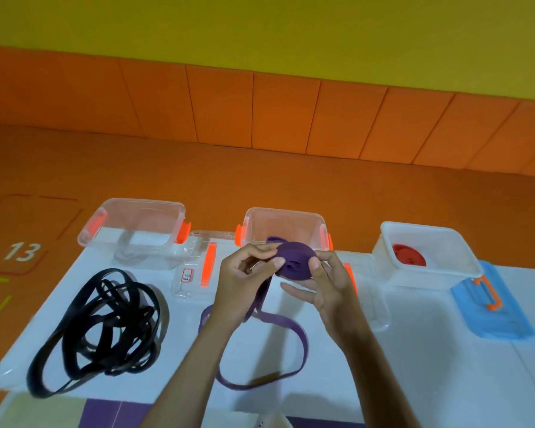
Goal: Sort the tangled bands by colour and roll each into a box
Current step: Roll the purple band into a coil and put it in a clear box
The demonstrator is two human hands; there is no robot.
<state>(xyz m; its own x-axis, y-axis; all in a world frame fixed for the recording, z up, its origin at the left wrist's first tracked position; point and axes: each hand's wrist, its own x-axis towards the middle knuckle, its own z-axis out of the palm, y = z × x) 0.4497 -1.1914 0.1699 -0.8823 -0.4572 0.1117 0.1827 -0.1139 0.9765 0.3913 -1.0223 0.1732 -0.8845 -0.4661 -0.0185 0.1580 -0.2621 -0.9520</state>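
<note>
My left hand (244,274) and right hand (329,284) both pinch a flat matte purple band (294,257) wound into a thick coil. Loose tail loops limp on smooth white bench (414,381).

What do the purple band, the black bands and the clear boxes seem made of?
Purple band: matte, supple, probably rubber or elastic fabric; it rolls tight and its tail drapes limp. Black bands: flat strips with slight sheen, likely rubber. Clear boxes: glossy rigid plastic, see-through, with orange clips.
</note>
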